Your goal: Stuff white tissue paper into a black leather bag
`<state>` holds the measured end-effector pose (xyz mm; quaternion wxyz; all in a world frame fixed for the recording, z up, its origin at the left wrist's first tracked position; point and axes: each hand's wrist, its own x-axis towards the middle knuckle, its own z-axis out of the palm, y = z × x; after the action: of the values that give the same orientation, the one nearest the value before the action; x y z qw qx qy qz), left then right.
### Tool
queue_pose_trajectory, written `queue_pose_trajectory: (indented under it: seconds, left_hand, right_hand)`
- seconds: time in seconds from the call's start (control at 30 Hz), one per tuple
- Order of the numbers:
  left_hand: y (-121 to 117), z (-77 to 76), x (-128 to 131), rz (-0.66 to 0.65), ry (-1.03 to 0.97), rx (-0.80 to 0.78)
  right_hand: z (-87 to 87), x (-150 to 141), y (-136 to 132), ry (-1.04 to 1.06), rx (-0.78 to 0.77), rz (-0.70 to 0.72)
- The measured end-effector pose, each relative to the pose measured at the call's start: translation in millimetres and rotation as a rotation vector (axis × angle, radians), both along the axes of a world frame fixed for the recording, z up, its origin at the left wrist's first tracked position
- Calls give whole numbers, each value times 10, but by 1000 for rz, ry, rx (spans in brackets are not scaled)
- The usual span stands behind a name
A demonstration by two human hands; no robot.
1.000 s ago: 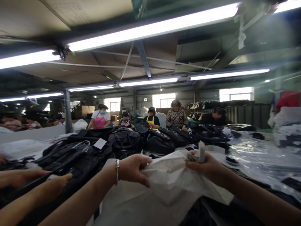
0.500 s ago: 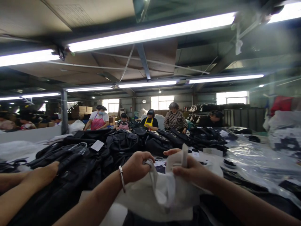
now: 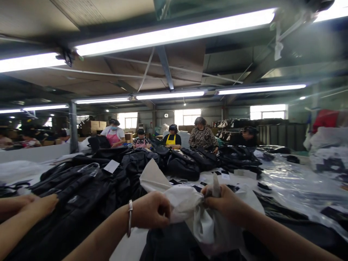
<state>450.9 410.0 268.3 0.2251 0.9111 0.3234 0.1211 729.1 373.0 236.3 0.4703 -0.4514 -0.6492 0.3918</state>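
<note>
A thin, soft white sheet [image 3: 182,203], paper or cloth, is bunched up in front of me. My left hand [image 3: 152,210], with a silver bangle at its wrist, has its fingers curled round the left part of the sheet. A flap of the sheet stands up beyond that hand. My right hand [image 3: 224,203] is closed on the gathered right part, and a stiff pale end pokes up past the thumb. Folds hang down below the right hand. Beneath both hands lies a black item [image 3: 168,243], probably a bag, partly hidden by the sheet.
Black bags [image 3: 103,195] are heaped at left and along the table's far side. Another person's hands [image 3: 38,206] rest on the left pile. Clear plastic wrap [image 3: 293,185] covers the right side. Several co-workers sit or stand beyond. Small labels [image 3: 225,175] lie scattered.
My left hand has moved down and slightly left, pulling the sheet across, and a flap now stands up behind it. My right hand has dropped slightly. The neighbouring person's hands moved a little left.
</note>
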Motion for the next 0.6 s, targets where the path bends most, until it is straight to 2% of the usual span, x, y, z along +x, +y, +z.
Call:
queue_pose_trajectory:
  seconds: [0.07, 0.13, 0.27, 0.37, 0.47, 0.53, 0.6]
  left_hand:
    - [-3, -49, -42, -29, -64, 93]
    - [9, -89, -31, 34, -121, 178]
    - [30, -59, 74, 287, -247, 397]
    - [-38, 28, 253, 282, -252, 487]
    - [-145, 66, 503, 166, -305, 398]
    - [-193, 43, 631, 130, -410, 257]
    - [-217, -1, 664, 79, -495, 70]
  right_hand:
    - [-30, 13, 32, 2, 0, 0]
    - [-62, 4, 68, -11, 52, -19]
    - [-77, -20, 83, -191, 320, -132]
    - [-35, -106, 39, -333, 463, -100]
    - [9, -270, 3, -273, 456, -35]
    - [14, -367, -3, -206, 402, 11]
    - [-4, -410, 1, -155, 337, 137]
